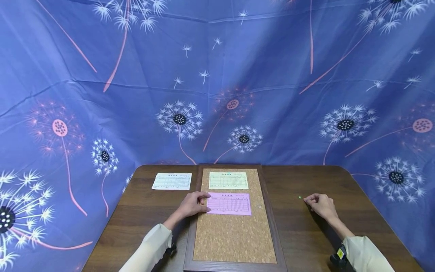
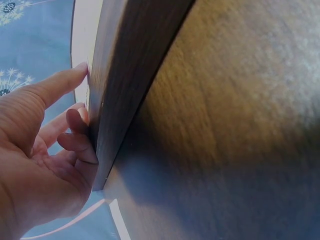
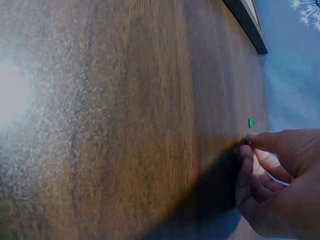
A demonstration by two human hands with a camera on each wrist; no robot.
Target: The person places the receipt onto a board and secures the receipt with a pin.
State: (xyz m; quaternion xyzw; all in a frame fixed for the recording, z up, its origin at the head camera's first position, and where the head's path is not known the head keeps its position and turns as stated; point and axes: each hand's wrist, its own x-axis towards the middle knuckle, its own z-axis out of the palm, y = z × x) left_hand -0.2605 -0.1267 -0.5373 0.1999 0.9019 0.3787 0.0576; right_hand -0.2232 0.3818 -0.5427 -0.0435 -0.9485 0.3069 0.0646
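Blue dandelion-print cloth (image 1: pixel 217 75) — behind a wooden table (image 1: pixel 357 223).

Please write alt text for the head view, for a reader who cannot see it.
A person's left hand rests on a pink form lying on a cork board, while the right hand reaches at a green pushpin on the wooden table.

Both forearms, in pale sleeves, reach forward from the bottom of the head view; the left hand (image 1: pixel 193 204) lies palm down, forefinger and thumb stretched out, the other fingers (image 2: pixel 77 142) loosely bent; the right hand (image 1: pixel 320 206) sits well apart to the right, knuckles up, fingers (image 3: pixel 250 165) curled, thumb and forefinger tips drawn together in a pinch
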